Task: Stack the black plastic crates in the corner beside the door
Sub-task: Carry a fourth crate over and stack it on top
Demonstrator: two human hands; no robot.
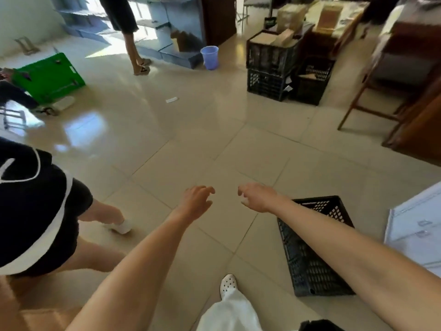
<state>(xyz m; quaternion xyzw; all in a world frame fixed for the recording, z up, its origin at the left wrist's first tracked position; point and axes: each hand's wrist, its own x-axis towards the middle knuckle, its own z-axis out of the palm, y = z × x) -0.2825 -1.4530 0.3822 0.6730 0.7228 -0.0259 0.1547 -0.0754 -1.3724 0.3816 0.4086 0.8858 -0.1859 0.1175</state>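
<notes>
Head view, the only one supplied. The floor (191, 130) is glossy pale tile with strong window glare at the left. A small scrap of paper (171, 99) lies on it in the middle distance.

The left hand (196, 201) and right hand (256, 197) are stretched forward over bare tile, near each other but not touching. The fingers of both are loosely curled and neither has hold of anything.

One black plastic crate (307, 266) sits on the floor just right of the wearer's white shoe (228, 284), partly crossed in view by the right forearm and touched by neither hand. Two stacked black crates (267, 68) stand well apart at the far right, the upper one filled with boxes. A third far crate (312, 84) stands just beside them on the floor.

A wooden surface (346, 27) behind those crates carries cartons, though blur hides the detail. Wooden furniture (420, 120) lines the right wall, and a white drawer unit (417, 223) stands near the right edge.

Blue shelving (167, 25) occupies the far wall with a lilac bucket (210, 57) in front of it. A green crate (49, 76) sits tilted at the left.

One person in dark shorts (35, 206) is close at the left, and a second person (124, 17) stands by the shelving.
</notes>
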